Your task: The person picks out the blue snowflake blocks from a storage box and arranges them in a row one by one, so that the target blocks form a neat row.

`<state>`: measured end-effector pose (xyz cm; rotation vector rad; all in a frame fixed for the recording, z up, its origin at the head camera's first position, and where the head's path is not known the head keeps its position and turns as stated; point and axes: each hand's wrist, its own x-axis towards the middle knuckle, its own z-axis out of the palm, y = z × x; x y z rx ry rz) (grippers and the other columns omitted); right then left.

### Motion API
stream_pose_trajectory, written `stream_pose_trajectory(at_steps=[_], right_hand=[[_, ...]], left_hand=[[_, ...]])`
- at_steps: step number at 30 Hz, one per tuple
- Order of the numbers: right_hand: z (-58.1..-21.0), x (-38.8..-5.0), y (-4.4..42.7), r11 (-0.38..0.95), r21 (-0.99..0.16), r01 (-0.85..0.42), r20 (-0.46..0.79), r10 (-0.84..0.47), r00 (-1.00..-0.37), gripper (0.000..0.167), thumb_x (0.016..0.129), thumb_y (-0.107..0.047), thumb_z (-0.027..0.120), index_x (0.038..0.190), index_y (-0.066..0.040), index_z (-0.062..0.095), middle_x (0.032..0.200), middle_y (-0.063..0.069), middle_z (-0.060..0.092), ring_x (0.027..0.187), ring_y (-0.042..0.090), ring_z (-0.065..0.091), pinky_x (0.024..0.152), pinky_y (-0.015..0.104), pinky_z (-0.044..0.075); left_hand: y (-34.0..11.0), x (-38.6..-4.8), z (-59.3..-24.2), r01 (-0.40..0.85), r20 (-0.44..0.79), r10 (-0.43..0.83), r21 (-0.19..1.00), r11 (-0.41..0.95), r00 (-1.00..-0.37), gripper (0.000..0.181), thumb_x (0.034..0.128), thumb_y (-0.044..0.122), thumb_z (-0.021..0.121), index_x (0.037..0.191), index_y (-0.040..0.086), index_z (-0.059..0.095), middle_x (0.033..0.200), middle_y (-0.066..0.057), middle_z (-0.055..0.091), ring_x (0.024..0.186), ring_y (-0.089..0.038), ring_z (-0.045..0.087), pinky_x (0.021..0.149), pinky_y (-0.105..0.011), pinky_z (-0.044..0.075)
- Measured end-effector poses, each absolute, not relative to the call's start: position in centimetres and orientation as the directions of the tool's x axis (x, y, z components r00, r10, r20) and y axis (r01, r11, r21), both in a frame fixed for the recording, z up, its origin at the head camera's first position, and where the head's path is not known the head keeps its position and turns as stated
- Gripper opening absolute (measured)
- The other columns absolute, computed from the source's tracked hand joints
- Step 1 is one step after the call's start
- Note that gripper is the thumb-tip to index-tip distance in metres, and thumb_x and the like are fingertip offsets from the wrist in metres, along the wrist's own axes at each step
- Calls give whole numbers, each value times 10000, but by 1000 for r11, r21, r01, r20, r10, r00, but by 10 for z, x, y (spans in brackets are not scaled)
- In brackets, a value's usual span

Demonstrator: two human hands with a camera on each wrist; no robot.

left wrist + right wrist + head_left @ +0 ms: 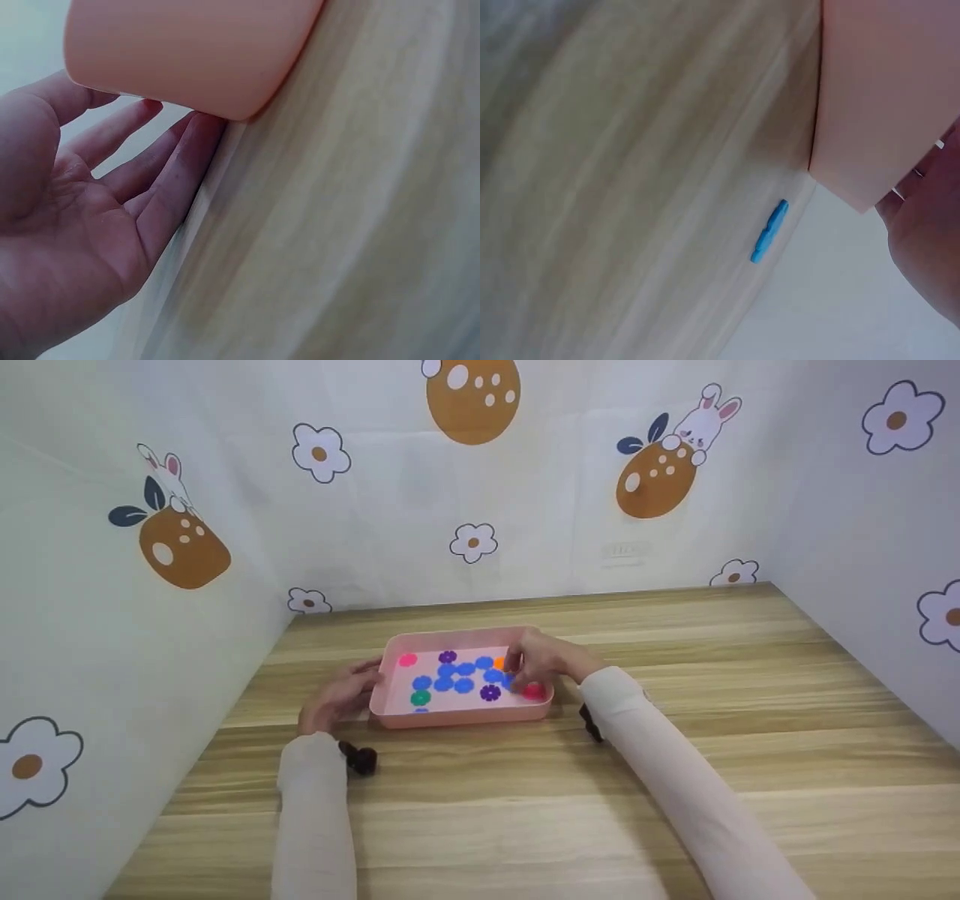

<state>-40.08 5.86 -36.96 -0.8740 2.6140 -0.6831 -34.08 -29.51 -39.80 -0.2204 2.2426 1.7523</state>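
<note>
A pink tray (461, 721) holds several flower-shaped plastic pieces, most of them blue (464, 685). Among them are two purple pieces (490, 693), a green piece (421, 698), pink pieces (407, 660) and a partly covered orange one (501, 664). At the tray's left end, my left hand (343, 695) touches the outer wall with fairly straight fingers; the left wrist view shows its palm (82, 255). My right hand (534, 656) reaches over the right end, bent fingers down among the pieces beside a blue one. Whether they pinch it cannot be seen; the tray wall hides the fingertips in the right wrist view.
A wood-grain table (480, 810) lies under the tray. In the right wrist view a blue piece (769, 231) lies on the table outside the tray. Printed cloth walls (390, 510) enclose the back and both sides.
</note>
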Motion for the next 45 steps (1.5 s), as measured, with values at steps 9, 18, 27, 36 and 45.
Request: stream_pose_trajectory(at_steps=[9,18,27,36,45], right_hand=[[-370,-401,55,723,-533,-440,-169,-600,-782,314,831,-119,810,1127,-42,741,1100,106,721,981,222,610,970,368,542],[-373,-399,52,738,-541,-403,-193,-576,-794,256,844,-124,802,1086,-66,742,1059,86,706,979,223,601,965,345,539],[-373,-395,49,752,-492,-439,-167,-576,-800,250,844,-155,807,1062,-68,721,1008,67,691,928,213,603,895,314,554],[-372,-395,47,770,-417,-484,-149,-583,-799,301,826,-194,818,1079,-57,730,1008,74,712,905,208,611,872,315,568],[-372,-398,49,749,-372,-547,-106,-620,-777,307,810,-223,824,1039,-34,745,965,78,725,832,179,591,777,275,551]], left_hand=[[-295,-343,-401,-244,-272,83,938,246,-959,581,1043,184,479,1588,134,285,1575,-159,418,1382,-272,471,1188,-442,365],[-298,-342,-405,-204,-238,117,947,248,-964,565,1057,209,462,1588,135,283,1589,-161,395,1416,-290,440,1201,-451,339],[-299,-341,-404,-210,-242,140,956,206,-960,570,1061,186,453,1593,118,260,1587,-171,394,1365,-266,480,1184,-445,368],[-299,-340,-401,-245,-274,102,942,229,-956,634,1027,169,531,1599,191,257,1637,-126,320,1454,-321,409,1192,-450,357],[-298,-342,-402,-227,-258,99,940,255,-961,639,1018,158,536,1597,181,267,1624,-115,351,1412,-289,455,1193,-433,361]])
